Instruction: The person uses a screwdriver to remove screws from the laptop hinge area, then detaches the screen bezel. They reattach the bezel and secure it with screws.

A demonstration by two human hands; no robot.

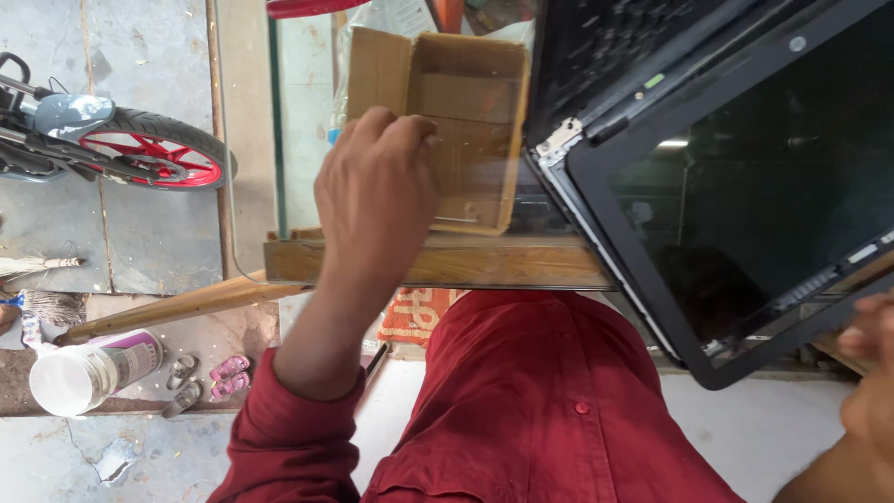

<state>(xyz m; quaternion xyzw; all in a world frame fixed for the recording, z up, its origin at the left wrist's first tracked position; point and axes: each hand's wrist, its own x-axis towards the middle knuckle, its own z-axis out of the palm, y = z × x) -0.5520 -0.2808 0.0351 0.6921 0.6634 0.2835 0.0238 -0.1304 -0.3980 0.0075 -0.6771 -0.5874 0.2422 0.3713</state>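
My left hand (377, 186) reaches forward from a red sleeve, its fingers curled over the side wall of a small open cardboard box (470, 102) that lies on a glass counter top. To the right is an open black laptop (745, 186), its dark screen tilted toward me and its hinge beside the box. At the frame's right edge, only partly in view, my right hand (871, 382) grips the laptop's screen frame near the lower corner. My red shirt fills the bottom middle.
The glass counter has a wooden front edge (503, 265). On the ground to the left stand a motorbike wheel with a red rim (154, 149), a white cylindrical container (88, 373), small sandals (205, 377), a broom (37, 265) and a long wooden stick (177, 307).
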